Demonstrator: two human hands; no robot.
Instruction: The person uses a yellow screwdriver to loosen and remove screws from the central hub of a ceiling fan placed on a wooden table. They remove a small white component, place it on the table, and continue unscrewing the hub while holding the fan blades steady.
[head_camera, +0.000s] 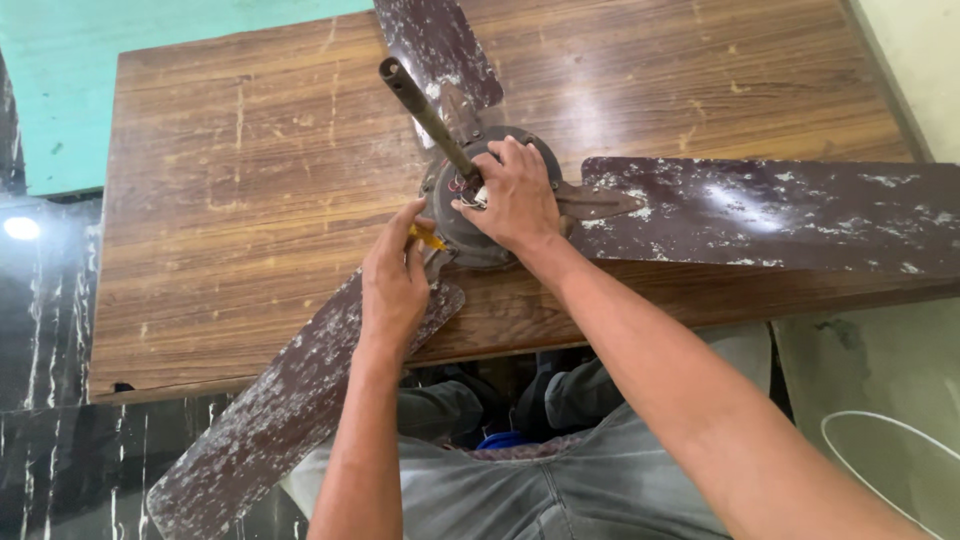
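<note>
grey trousers nearest; above them the left hand (393, 280) pinches a yellow-handled tool (428, 238) against the fan motor (480, 215), which the right hand (515, 195) grips, mid wooden table (250, 200), blades (770, 215) overhanging its edges.

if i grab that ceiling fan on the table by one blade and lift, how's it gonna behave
Probably lopsided: the ceiling fan has a bulky metal motor hub under the right hand, so its weight likely sits at the centre. The long thin blade may flex. Two blades overhang the wooden table, so it could tip or swing.
</note>
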